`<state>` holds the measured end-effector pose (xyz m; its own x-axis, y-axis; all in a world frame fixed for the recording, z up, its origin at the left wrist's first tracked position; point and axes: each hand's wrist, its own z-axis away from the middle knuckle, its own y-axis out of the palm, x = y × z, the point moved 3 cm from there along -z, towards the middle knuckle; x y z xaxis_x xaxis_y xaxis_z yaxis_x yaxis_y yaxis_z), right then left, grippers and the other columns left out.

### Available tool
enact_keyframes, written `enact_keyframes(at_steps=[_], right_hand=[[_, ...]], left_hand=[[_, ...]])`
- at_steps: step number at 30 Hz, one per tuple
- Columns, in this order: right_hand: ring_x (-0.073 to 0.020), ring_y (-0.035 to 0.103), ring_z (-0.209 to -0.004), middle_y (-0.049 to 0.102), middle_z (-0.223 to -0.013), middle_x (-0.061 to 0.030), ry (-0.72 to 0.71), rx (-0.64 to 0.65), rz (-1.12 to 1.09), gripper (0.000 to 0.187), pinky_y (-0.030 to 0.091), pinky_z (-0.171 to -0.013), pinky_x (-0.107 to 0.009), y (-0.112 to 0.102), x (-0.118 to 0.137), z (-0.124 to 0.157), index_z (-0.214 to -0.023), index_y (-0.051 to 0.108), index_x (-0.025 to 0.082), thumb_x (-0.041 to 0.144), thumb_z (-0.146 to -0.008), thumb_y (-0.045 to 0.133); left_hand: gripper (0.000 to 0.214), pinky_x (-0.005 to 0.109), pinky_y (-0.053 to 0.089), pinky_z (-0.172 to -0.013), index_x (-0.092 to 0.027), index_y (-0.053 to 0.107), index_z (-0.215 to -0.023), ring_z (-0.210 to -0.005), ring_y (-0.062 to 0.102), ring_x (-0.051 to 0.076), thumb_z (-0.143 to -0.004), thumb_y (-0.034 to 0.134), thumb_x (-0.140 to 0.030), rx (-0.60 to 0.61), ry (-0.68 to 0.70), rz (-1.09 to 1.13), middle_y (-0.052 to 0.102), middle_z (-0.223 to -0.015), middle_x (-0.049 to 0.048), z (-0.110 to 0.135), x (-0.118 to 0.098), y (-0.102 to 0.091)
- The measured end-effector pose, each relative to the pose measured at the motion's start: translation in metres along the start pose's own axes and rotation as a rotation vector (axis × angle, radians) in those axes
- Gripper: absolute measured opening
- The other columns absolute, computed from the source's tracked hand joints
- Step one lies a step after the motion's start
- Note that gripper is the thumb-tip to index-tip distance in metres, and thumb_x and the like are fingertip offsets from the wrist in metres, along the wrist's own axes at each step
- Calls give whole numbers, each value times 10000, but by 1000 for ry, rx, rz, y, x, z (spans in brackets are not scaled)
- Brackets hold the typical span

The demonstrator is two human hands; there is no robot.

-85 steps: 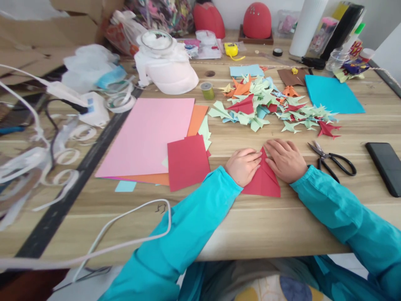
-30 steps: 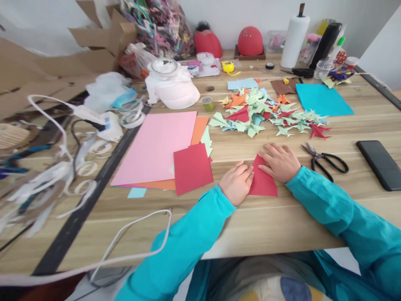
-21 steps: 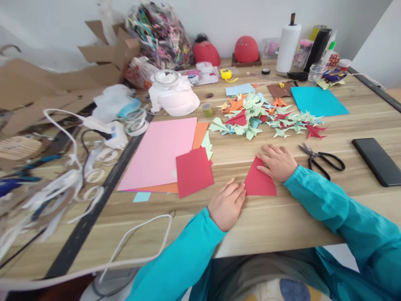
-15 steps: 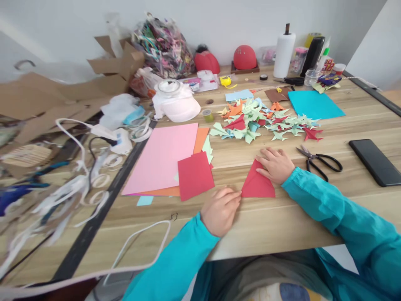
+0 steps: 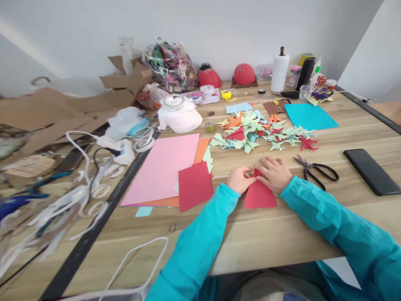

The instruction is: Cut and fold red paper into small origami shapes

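A folded sheet of red paper (image 5: 260, 196), narrow at the far end and wide at the near edge, lies on the wooden table in front of me. My left hand (image 5: 241, 179) pinches it near its narrow end, thumb and fingers together. From the right, my right hand (image 5: 274, 174) grips the same end, with its thumb close to the left thumb; the fingers hide the tip. Left of the hands, a flat red paper sheet (image 5: 194, 186) rests partly on a large pink sheet (image 5: 167, 169). Beyond them is a pile of folded paper pieces (image 5: 250, 129) in green, red and orange.
Black-handled scissors (image 5: 316, 169) lie right of my right hand, with a black phone (image 5: 372, 171) farther right. A blue sheet (image 5: 310, 117) is behind them. A white cable (image 5: 138, 255) loops at the near left. Cardboard (image 5: 69, 108) and cords clutter the far left.
My left hand has moved from the paper's near left corner up to its narrow end, beside the right hand. The camera view has tilted up slightly.
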<state>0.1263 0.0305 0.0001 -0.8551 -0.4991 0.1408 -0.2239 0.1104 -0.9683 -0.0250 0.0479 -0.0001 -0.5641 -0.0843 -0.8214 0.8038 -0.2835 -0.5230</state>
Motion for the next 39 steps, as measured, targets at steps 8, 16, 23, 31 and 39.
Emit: enact_keyframes(at_steps=[8, 16, 23, 31, 39], right_hand=[[-209, 643, -761, 694, -846, -78, 356, -94, -1361, 424, 507, -709, -361, 8, -3, -6, -892, 642, 156, 489, -637, 702], [-98, 542, -430, 615, -476, 22, 619, -34, -1759, 246, 432, -444, -216, 1, 14, -3, -526, 630, 152, 284, -459, 827], [-148, 570, -422, 641, -474, -49, 754, -43, -1840, 293, 475, -448, -271, 5, 9, -4, -515, 679, 141, 412, -506, 791], [-134, 569, -452, 654, -503, -47, 716, -108, -1814, 269, 474, -484, -254, 8, 6, -4, -538, 693, 140, 394, -523, 782], [-129, 552, -458, 633, -484, -38, 667, -138, -1757, 308, 436, -508, -259, 11, 1, -4, -556, 704, 146, 450, -600, 721]], left_hand=[[301, 199, 308, -340, -129, 629, -740, -334, 401, 71, -639, 678, -408, 54, 50, 510, 502, -434, -51, 13, 6, 9], [252, 273, 450, -697, -130, 655, -626, -699, 573, 158, -721, 608, -358, 140, 313, 467, 656, -703, 39, 19, -5, 12], [284, 257, 422, -648, -138, 639, -557, -617, 506, 131, -709, 614, -376, 167, 350, 448, 557, -588, 7, 18, -8, 12], [320, 279, 439, -696, -144, 643, -547, -656, 538, 154, -714, 609, -415, 154, 374, 426, 589, -603, 26, 20, -10, 13], [310, 247, 385, -588, -138, 621, -519, -575, 472, 119, -716, 597, -377, 149, 364, 398, 537, -555, 10, 21, -9, 14]])
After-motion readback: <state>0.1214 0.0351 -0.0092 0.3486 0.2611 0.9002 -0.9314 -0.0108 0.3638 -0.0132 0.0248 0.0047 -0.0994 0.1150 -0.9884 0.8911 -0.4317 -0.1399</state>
